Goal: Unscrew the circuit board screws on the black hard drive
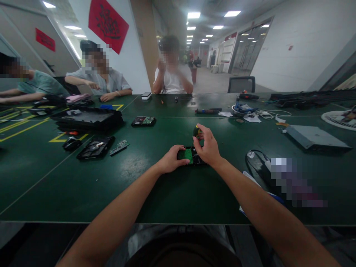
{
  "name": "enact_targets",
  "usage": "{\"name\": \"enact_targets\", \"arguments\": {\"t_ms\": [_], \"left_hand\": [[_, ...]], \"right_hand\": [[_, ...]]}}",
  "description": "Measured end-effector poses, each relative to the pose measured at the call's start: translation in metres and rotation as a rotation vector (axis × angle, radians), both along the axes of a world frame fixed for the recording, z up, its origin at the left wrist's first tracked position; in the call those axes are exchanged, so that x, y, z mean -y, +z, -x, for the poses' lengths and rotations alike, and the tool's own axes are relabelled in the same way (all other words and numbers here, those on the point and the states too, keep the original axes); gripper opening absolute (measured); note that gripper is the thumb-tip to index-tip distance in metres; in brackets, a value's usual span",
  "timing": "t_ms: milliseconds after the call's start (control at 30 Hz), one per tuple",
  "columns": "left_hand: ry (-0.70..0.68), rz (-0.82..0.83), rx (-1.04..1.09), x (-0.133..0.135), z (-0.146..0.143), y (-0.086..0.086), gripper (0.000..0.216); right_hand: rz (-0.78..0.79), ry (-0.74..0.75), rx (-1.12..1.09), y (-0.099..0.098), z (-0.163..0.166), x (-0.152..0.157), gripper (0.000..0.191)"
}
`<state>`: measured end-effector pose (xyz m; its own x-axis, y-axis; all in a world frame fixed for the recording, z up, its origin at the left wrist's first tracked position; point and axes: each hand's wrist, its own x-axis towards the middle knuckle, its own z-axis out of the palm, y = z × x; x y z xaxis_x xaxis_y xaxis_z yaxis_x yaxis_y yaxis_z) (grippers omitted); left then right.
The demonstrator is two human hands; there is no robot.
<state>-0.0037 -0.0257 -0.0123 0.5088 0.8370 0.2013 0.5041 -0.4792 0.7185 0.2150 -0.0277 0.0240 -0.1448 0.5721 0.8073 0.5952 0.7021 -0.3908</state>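
A small black device (191, 155) with an exposed green circuit board lies on the dark green table (155, 185) right in front of me. My left hand (171, 159) is closed on the device's left edge and holds it down. My right hand (207, 146) grips a screwdriver (197, 131) by its black and yellow handle, held upright over the right part of the device. The screwdriver's tip is hidden behind my fingers.
Opened black devices (96, 147), a loose circuit board (119, 147) and a black tray (87, 118) lie at the left. A grey box (314, 136), cables (257, 159) and tools sit at the right. Three other people sit along the far side.
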Motion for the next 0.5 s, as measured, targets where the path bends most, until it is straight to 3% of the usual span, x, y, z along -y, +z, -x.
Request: {"name": "enact_targets", "arguments": {"t_ms": [500], "left_hand": [[-0.002, -0.029, 0.012, -0.0014, 0.0007, -0.0027, 0.061]], "right_hand": [[-0.035, 0.002, -0.014, 0.0020, 0.0006, 0.0008, 0.058]]}}
